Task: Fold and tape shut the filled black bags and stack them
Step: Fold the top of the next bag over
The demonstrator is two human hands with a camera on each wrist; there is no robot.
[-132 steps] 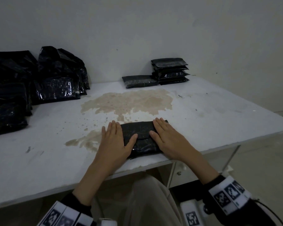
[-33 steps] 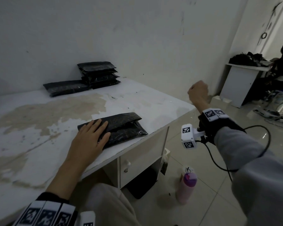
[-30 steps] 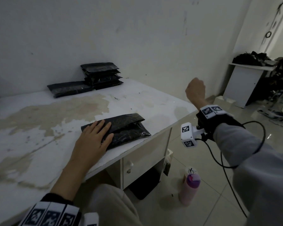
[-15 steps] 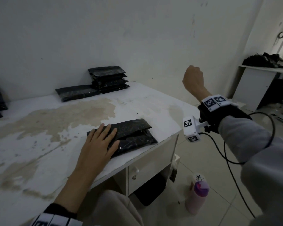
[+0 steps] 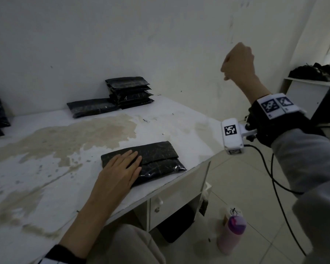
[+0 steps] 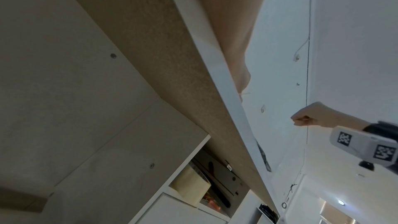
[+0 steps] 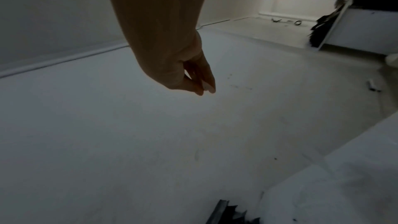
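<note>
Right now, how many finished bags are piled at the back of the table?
5, as far as I can tell: four in a stack by the wall, one lying flat to its left. More may be hidden.

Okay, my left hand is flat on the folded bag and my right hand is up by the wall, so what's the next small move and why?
Probably bring the right hand down to the bag's flap. The left hand lies flat on the folded bag near the table edge, and no tape shows across the flap. The right fingertips look pinched together; whether they hold tape is unclear.
</note>
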